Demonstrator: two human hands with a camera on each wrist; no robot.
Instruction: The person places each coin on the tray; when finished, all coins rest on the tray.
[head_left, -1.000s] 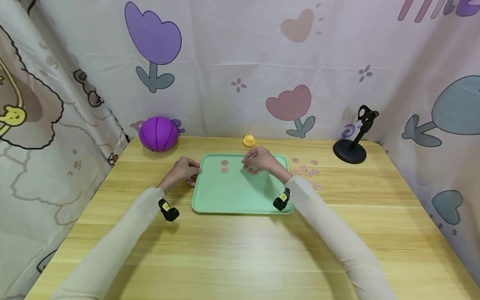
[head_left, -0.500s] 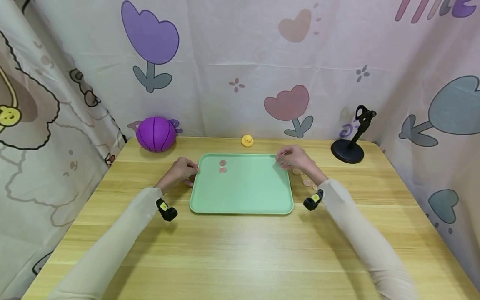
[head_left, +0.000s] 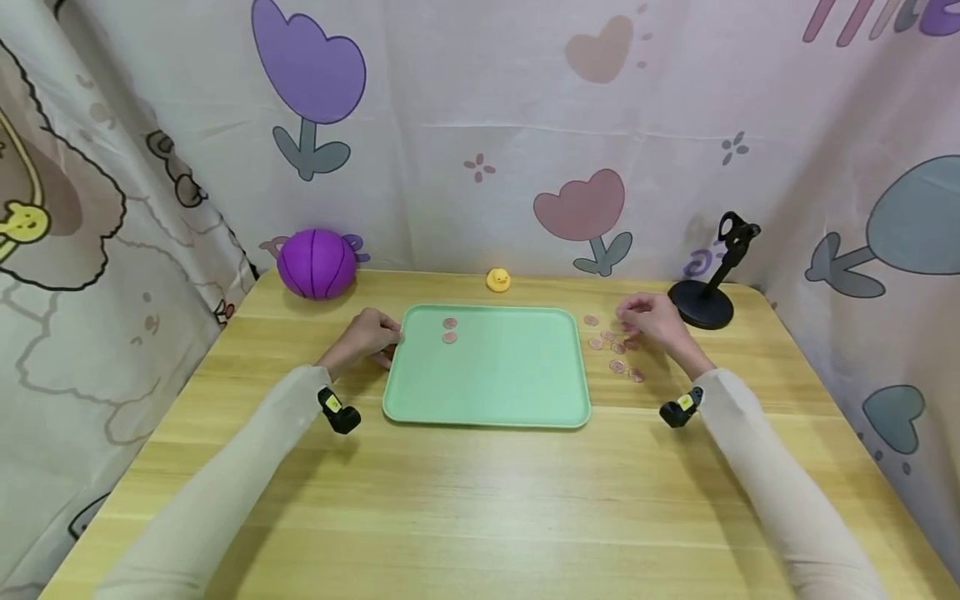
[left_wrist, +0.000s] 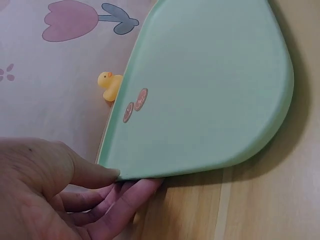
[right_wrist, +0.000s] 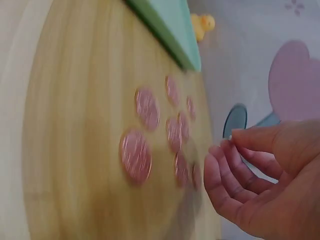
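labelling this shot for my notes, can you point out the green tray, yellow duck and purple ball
Green tray (head_left: pixel 491 375): head view, on its bare floor.
Yellow duck (left_wrist: pixel 111 92): left wrist view, on its body.
Purple ball (head_left: pixel 317 264): head view, middle of its side.

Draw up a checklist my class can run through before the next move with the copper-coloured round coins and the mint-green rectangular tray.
1. Left hand steadying the mint-green rectangular tray: ok; thumb and fingers grip its left edge.
2. Copper-coloured round coins flat on the tray: ok; two lie near its far left corner.
3. Loose coins available: ok; several lie on the pale wooden table, right of the tray.
4. Right hand near the loose coins: ok.
5. Right fingertips holding a coin: cannot tell; none plainly shows.
6. Small yellow toy duck off the tray: ok; it sits behind.
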